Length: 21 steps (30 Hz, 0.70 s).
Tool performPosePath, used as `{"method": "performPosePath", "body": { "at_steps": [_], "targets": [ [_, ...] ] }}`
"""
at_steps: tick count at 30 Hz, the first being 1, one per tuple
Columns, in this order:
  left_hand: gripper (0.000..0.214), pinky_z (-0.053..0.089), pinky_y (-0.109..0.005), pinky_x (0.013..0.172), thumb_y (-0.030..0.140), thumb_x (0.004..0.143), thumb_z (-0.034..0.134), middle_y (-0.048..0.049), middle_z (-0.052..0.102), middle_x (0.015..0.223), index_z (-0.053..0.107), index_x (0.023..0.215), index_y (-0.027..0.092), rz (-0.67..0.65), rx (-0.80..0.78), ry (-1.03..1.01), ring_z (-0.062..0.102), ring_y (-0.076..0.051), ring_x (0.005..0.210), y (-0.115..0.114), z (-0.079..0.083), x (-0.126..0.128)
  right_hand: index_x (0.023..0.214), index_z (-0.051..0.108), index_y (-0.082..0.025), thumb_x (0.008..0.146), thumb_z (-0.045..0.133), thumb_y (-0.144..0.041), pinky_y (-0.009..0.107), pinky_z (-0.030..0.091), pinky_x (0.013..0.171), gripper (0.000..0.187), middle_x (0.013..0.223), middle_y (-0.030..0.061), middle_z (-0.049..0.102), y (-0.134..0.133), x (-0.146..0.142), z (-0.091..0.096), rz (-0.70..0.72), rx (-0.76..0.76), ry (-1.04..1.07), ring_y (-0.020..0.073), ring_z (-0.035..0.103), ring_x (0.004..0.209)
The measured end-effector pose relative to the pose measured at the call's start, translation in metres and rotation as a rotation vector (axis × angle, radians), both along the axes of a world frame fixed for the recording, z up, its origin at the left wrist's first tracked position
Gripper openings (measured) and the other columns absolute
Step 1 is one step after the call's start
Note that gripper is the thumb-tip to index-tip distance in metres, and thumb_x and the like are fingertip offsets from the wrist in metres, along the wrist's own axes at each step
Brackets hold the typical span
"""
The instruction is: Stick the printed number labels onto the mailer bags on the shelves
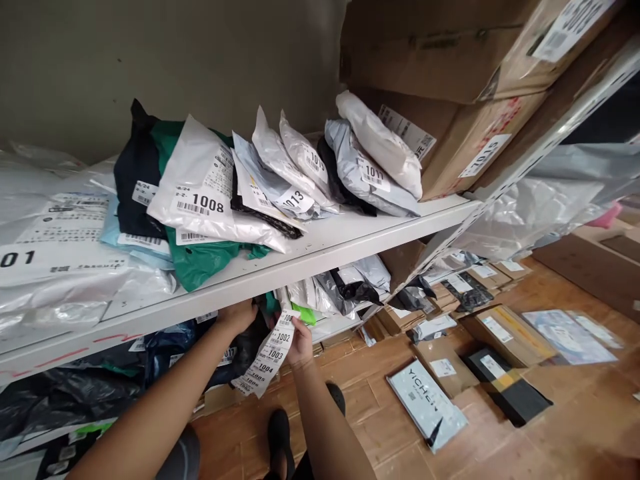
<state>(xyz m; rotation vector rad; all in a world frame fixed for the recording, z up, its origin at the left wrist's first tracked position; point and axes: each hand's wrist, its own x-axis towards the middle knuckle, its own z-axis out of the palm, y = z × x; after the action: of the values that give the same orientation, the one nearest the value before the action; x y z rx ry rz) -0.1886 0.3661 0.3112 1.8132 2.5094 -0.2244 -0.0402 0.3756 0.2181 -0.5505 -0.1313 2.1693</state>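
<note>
My right hand (301, 341) pinches a long strip of white number labels (270, 353), printed 1002, 1003, 1004 and on. The strip hangs down to the left with its lower end curling. Just under the front edge of the upper shelf, my left hand (239, 316) is closed on a black plastic parcel bag (253, 341); its fingertips are partly hidden. Behind the strip, a bright green package (305, 314) shows among pale parcels on the lower shelf. Above my hands, a white parcel bag labelled 1008 (200, 193) leans on a green bag (207, 263).
The white upper shelf (320, 250) carries several labelled bags, with cardboard boxes (450, 133) at its right end. Its front edge overhangs my hands. A grey YICHEN parcel (425, 403), a black box (507, 387) and other parcels lie on the wooden floor (370, 440).
</note>
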Motion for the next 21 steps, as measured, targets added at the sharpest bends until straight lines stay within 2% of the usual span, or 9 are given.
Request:
{"method": "performPosePath", "body": {
  "at_steps": [3,7,15,21],
  "targets": [
    [0.041,0.031,-0.05,0.105,0.034,0.084,0.049,-0.0185,0.06,0.123,0.057,0.119,0.012,0.075,0.006,0.039,0.047,-0.035,0.122,0.005,-0.005,-0.007,0.076,0.069,-0.022,0.062,0.07,-0.03,0.044,0.049,0.091,0.016,0.083,0.0025,0.074,0.001,0.003,-0.004,-0.058,-0.034,0.03,0.0242,0.066,0.092],
    [0.04,0.029,-0.047,0.107,0.041,0.088,0.044,-0.0157,0.061,0.122,0.058,0.116,0.016,0.068,0.023,0.065,0.046,-0.032,0.124,-0.007,-0.01,-0.014,0.082,0.07,-0.025,0.064,0.07,-0.033,0.045,0.044,0.1,0.02,0.089,0.001,0.074,0.003,0.007,-0.011,-0.066,-0.029,0.061,0.0234,0.062,0.105],
    [0.048,0.034,-0.043,0.103,0.048,0.091,0.034,-0.0147,0.064,0.117,0.06,0.116,0.016,0.031,0.043,0.171,0.053,-0.03,0.116,-0.017,-0.021,-0.022,0.088,0.072,-0.023,0.065,0.068,-0.034,0.045,0.041,0.104,0.026,0.099,0.0037,0.073,0.001,0.005,-0.02,-0.07,-0.031,0.134,0.024,0.057,0.113],
    [0.047,0.04,-0.044,0.096,0.048,0.091,0.034,-0.0133,0.066,0.112,0.058,0.119,0.018,0.058,0.072,0.133,0.056,-0.03,0.11,-0.019,-0.024,-0.024,0.09,0.072,-0.021,0.062,0.07,-0.032,0.042,0.041,0.104,0.03,0.099,0.0036,0.073,0.001,0.005,-0.018,-0.073,-0.063,0.18,0.0233,0.058,0.111]
  ]
}}
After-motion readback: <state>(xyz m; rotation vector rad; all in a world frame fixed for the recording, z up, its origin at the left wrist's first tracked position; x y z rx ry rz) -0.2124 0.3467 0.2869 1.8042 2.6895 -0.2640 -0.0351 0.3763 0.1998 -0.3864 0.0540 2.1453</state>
